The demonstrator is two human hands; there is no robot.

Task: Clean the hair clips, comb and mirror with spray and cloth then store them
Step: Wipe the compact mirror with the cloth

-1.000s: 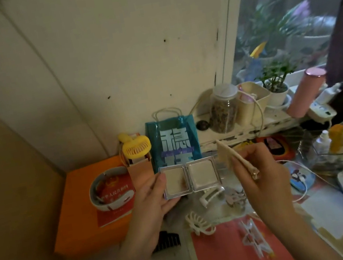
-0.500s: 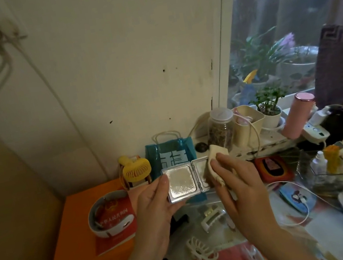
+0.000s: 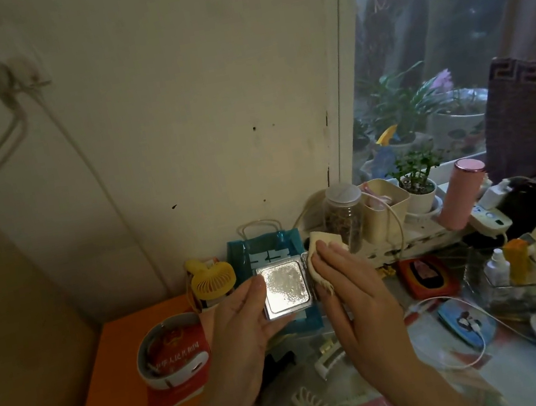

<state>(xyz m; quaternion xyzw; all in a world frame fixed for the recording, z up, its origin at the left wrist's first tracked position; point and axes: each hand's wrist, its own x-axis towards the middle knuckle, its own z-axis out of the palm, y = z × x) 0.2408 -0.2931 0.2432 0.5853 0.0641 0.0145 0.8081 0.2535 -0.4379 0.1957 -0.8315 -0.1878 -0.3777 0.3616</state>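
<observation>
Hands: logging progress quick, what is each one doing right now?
Left hand: holding the open square silver folding mirror by its left edge.
Right hand: pressing the cream cloth on the mirror's right half.

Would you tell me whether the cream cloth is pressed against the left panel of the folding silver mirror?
No, the right hand holds the cream cloth over the right panel, leaving the speckled left panel of the folding silver mirror uncovered.

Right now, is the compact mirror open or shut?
Open. The mirror shows one spotted panel facing the camera, held by the left hand; the right hand presses the cloth over the other half.
</observation>
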